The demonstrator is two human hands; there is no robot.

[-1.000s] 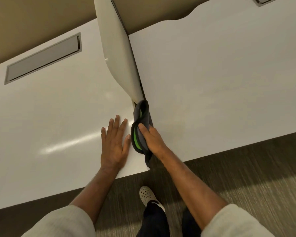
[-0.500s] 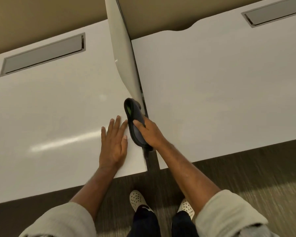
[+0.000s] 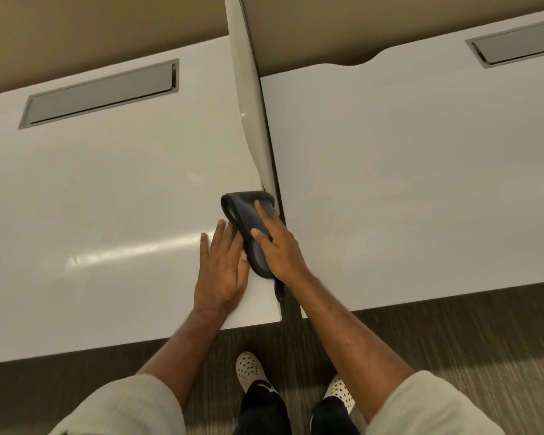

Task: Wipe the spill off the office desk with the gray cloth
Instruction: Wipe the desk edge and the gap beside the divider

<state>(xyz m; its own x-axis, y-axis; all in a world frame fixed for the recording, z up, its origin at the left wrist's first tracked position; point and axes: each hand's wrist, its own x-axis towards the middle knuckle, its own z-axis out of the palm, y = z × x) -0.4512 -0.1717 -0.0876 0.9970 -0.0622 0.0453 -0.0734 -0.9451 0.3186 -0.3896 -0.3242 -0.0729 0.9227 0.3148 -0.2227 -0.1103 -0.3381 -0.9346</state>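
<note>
A folded gray cloth point(image 3: 247, 215) with a green inner edge lies on the white office desk point(image 3: 107, 189), at its right edge beside the divider panel. My right hand point(image 3: 280, 246) presses down on the cloth with the fingers spread over it. My left hand point(image 3: 222, 268) rests flat on the desk just left of the cloth, fingers together, touching its edge. No spill shows clearly on the glossy surface; only a light reflection streak is visible.
A thin white divider panel point(image 3: 252, 114) stands between this desk and a second white desk point(image 3: 421, 183) on the right. Each desk has a gray cable flap point(image 3: 101, 92) at the back. My feet in white perforated shoes point(image 3: 248, 368) stand on dark carpet below.
The cloth has come out of the gap by the divider and now lies flatter on the left desk under my right hand. My left hand has stayed flat in place.
</note>
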